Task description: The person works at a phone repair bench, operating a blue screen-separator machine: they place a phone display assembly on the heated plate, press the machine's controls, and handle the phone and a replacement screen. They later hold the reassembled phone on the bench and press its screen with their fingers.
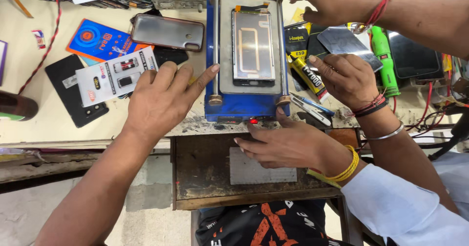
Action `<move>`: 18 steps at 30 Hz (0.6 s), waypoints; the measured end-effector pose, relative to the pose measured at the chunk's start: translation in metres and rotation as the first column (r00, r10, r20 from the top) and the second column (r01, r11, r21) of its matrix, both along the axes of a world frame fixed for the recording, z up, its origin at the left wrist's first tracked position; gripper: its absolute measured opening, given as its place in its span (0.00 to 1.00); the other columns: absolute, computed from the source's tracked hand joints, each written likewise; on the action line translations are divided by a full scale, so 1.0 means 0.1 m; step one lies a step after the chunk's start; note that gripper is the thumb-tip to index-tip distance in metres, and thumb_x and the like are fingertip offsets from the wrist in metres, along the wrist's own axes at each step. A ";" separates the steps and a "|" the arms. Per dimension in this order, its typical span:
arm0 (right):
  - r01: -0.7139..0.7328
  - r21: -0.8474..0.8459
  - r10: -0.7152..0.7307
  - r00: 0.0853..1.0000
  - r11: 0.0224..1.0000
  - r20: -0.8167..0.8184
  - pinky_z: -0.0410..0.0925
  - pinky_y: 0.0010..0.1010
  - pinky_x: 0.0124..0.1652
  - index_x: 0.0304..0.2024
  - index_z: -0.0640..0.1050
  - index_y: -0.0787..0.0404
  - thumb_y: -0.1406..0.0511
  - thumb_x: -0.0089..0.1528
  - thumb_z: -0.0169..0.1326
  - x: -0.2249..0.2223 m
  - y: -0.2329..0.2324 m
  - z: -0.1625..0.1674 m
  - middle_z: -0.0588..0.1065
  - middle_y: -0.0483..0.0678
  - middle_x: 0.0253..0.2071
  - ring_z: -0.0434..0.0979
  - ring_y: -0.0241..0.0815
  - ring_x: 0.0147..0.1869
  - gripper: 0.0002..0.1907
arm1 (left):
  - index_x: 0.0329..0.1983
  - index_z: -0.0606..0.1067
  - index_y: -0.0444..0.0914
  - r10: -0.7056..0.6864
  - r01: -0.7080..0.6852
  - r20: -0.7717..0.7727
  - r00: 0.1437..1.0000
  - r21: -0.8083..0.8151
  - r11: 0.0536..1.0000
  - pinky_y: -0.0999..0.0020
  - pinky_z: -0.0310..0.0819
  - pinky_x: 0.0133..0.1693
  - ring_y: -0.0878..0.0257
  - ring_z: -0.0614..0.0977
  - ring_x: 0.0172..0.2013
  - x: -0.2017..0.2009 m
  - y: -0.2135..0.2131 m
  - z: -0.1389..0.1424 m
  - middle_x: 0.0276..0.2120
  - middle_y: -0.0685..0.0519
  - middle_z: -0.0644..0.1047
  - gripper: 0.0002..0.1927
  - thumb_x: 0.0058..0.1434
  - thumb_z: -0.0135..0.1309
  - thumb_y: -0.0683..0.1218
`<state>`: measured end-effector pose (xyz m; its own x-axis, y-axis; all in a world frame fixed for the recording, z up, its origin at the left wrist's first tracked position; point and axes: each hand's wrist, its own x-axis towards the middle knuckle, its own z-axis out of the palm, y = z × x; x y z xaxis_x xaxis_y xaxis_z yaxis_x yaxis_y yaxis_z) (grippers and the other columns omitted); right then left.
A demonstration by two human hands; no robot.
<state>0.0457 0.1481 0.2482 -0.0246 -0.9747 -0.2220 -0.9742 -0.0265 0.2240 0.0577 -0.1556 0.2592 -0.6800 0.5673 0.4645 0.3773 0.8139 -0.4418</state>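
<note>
Resting flat on the bench, L hand is open, index tip touching the blue heating machine w/ a phone screen on its plate. R hand, fingers loose, touches machine's front edge by red light. Other people's hands sit nearby.

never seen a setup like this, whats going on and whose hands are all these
There is one picture, taken by a camera on a person's head looking down at a workbench. In the middle stands a blue machine with a phone screen lying flat on it. The wearer's left hand lies open, its forefinger touching the machine's metal rod. The right hand, probably the wearer's, curls beside a glue tube; whether it grips anything is unclear. Two other hands seem to be co-workers': one at the machine's front, one at its top corner.
</note>
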 end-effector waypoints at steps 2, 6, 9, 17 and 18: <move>-0.014 -0.001 0.014 1.000 1.000 0.002 0.78 0.40 0.48 0.58 0.71 0.57 0.52 0.62 0.49 0.01 -0.04 -0.04 0.63 0.45 0.67 0.61 0.44 0.66 0.26 | 0.76 0.68 0.54 -0.003 0.003 -0.028 1.000 -0.028 1.000 0.67 0.71 0.39 0.61 0.73 0.47 -0.02 -0.08 -0.02 0.46 0.59 0.74 0.37 0.61 0.53 0.44; 0.044 0.024 -0.045 0.998 0.999 0.045 0.77 0.45 0.46 0.54 0.70 0.57 0.51 0.60 0.50 0.02 -0.13 -0.06 0.64 0.45 0.62 0.61 0.39 0.65 0.25 | 0.77 0.67 0.52 -0.025 0.018 -0.087 0.996 -0.082 0.996 0.67 0.70 0.39 0.60 0.73 0.48 -0.09 -0.26 -0.11 0.47 0.58 0.73 0.36 0.63 0.52 0.44; 0.117 0.036 -0.120 0.988 0.992 0.094 0.72 0.48 0.47 0.54 0.69 0.55 0.52 0.60 0.51 0.03 -0.16 -0.05 0.65 0.45 0.57 0.62 0.41 0.66 0.24 | 0.78 0.67 0.54 0.010 -0.022 -0.102 0.995 -0.119 0.993 0.68 0.69 0.41 0.62 0.72 0.47 -0.13 -0.38 -0.20 0.48 0.58 0.73 0.35 0.66 0.52 0.45; -0.087 0.277 0.289 0.370 0.957 -0.883 0.63 0.31 0.45 0.49 0.66 0.66 0.57 0.58 0.58 0.11 -0.08 -0.04 0.63 0.49 0.41 0.66 0.44 0.49 0.25 | 0.78 0.70 0.54 0.067 -0.092 -0.171 0.983 -0.146 0.985 0.64 0.66 0.43 0.61 0.73 0.50 -0.19 -0.64 -0.33 0.51 0.58 0.75 0.33 0.68 0.52 0.45; -0.062 0.241 0.238 0.515 0.968 -0.823 0.63 0.29 0.44 0.48 0.66 0.65 0.57 0.58 0.57 0.11 -0.06 -0.05 0.64 0.49 0.41 0.67 0.44 0.48 0.24 | 0.77 0.70 0.55 0.080 -0.101 -0.152 0.985 -0.134 0.986 0.64 0.66 0.43 0.60 0.73 0.51 -0.19 -0.66 -0.33 0.51 0.58 0.75 0.33 0.68 0.52 0.45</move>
